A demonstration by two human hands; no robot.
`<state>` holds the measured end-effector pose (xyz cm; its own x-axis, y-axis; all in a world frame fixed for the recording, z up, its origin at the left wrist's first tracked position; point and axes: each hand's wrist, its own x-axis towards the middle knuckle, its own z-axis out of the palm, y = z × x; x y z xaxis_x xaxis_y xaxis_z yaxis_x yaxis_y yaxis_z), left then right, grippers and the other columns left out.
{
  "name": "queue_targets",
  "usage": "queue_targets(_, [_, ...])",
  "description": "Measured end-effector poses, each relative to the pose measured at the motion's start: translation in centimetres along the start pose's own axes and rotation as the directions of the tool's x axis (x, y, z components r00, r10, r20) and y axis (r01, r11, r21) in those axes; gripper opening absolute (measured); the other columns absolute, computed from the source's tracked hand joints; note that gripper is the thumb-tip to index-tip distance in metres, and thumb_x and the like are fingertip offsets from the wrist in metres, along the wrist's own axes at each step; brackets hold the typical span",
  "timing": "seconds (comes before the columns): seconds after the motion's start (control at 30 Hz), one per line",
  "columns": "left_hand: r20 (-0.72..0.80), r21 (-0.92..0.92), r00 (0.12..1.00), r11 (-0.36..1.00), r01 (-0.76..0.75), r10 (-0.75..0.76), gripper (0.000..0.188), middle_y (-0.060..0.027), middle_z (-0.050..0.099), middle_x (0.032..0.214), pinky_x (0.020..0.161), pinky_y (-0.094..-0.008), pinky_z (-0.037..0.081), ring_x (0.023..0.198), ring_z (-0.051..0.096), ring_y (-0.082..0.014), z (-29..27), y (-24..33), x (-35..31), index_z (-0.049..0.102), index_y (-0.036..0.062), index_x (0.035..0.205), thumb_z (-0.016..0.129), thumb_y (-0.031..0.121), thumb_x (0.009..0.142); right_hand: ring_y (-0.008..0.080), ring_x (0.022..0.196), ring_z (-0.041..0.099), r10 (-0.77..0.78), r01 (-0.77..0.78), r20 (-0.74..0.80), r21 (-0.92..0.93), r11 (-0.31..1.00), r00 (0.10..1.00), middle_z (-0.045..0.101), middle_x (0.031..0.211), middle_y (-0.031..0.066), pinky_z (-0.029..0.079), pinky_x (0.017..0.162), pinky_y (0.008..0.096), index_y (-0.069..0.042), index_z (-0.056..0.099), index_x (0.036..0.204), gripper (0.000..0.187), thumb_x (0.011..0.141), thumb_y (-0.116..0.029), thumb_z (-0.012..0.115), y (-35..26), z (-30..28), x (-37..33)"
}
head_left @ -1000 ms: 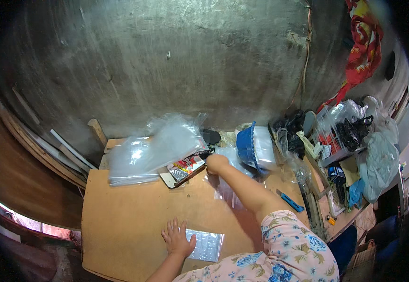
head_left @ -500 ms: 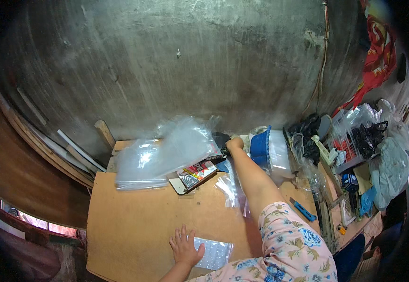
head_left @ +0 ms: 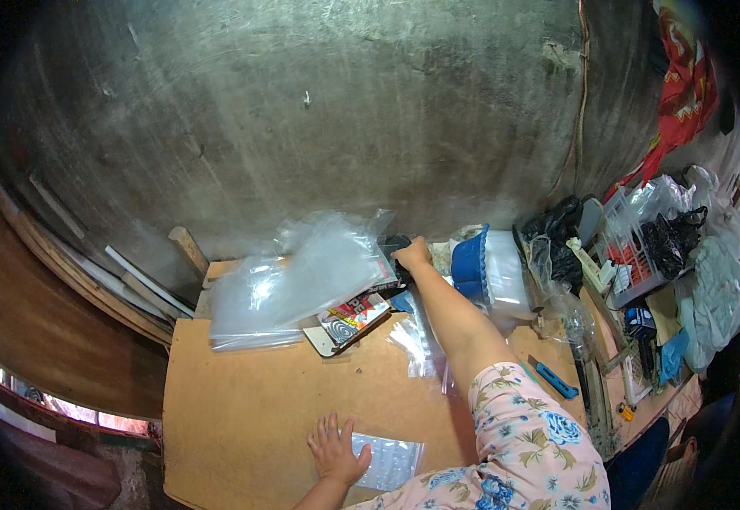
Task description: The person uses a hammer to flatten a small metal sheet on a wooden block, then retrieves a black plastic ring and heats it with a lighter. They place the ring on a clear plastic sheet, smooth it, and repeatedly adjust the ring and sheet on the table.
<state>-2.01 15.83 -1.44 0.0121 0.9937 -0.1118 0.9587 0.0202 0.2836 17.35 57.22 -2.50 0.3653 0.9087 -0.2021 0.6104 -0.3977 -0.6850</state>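
My left hand [head_left: 336, 452] lies flat on the tan tabletop [head_left: 259, 408], fingers spread. Its thumb side meets a small clear plastic packet [head_left: 389, 462] with rows of pale spots. At the far side of the table, my right hand [head_left: 415, 253] reaches past loose clear strips [head_left: 412, 347], its fingers bent against a dark object [head_left: 397, 248] whose kind I cannot make out. Left of it lies a stack of large clear plastic bags [head_left: 255, 310]. A box with a spiral picture [head_left: 355, 319] sits in front of the bags.
A blue scalloped tub [head_left: 470, 265] stands right of my forearm, beside more clear plastic [head_left: 506, 270]. A blue box cutter [head_left: 553, 376] lies near my right sleeve. Crowding the right side are a clear crate [head_left: 629, 246] and plastic bags [head_left: 710, 289]. Behind the table rises a grey wall [head_left: 302, 127].
My right hand has shifted slightly left, and its fingers now curl over the dark object. My left hand stays flat beside the packet. The whole view has tilted slightly.
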Motion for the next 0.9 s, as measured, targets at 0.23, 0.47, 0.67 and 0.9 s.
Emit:
queue_targets(0.23, [-0.188, -0.211, 0.975, 0.965, -0.158, 0.118, 0.058, -0.0219, 0.038, 0.131, 0.098, -0.0538, 0.024, 0.122, 0.033, -0.038, -0.7, 0.3, 4.3, 0.046, 0.0023, 0.12, 0.061, 0.031, 0.071, 0.032, 0.1, 0.057, 0.035, -0.034, -0.08, 0.019, 0.999, 0.996, 0.058, 0.109, 0.0198, 0.045, 0.086, 0.0367, -0.002, 0.051, 0.114, 0.068, 0.056, -0.023, 0.078, 0.4, 1.6, 0.7])
queue_targets(0.47, [-0.29, -0.373, 0.954, 0.927, -0.044, -0.072, 0.033, -0.0231, 0.06, 0.099, 0.083, -0.0415, 0.042, 0.096, 0.057, -0.035, -2.5, 2.2, 25.0, 0.057, -0.0044, 0.099, 0.059, 0.018, 0.075, 0.0273, 0.092, 0.059, 0.028, -0.066, 0.116, 0.333, 0.941, 0.993, 0.06, 0.1, 0.0154, 0.047, 0.077, 0.0375, -0.001, 0.052, 0.11, 0.055, 0.062, -0.013, 0.075, 1.8, -0.1, 0.1])
queue_targets(0.67, [-0.478, -0.639, 0.764, 0.768, 0.035, -0.433, 0.041, -0.0239, 0.057, 0.106, 0.086, -0.0415, 0.041, 0.101, 0.052, -0.0394, 2.0, -2.5, 32.4, 0.056, -0.0002, 0.108, 0.057, 0.025, 0.076, 0.02, 0.074, 0.057, -0.017, -0.218, 0.365, 0.59, 0.777, 0.931, 0.058, 0.089, 0.0115, 0.044, 0.055, 0.0328, -0.001, 0.043, 0.124, 0.066, 0.064, -0.003, 0.071, 1.3, 0.1, -0.6])
queue_targets(0.9, [0.077, -0.997, 0.905, -0.013, 0.078, -0.418, 0.038, -0.0156, 0.05, 0.119, 0.083, -0.0359, 0.046, 0.102, 0.053, -0.0273, -1.6, -1.1, 33.9, 0.048, 0.0047, 0.118, 0.052, 0.024, 0.086, 0.0192, 0.075, 0.059, -0.093, -0.236, 0.355, 0.774, 0.587, 0.93, 0.055, 0.105, 0.0117, 0.045, 0.051, 0.0275, -0.006, 0.033, 0.132, 0.074, 0.067, 0.004, 0.066, 2.6, -0.1, -2.8])
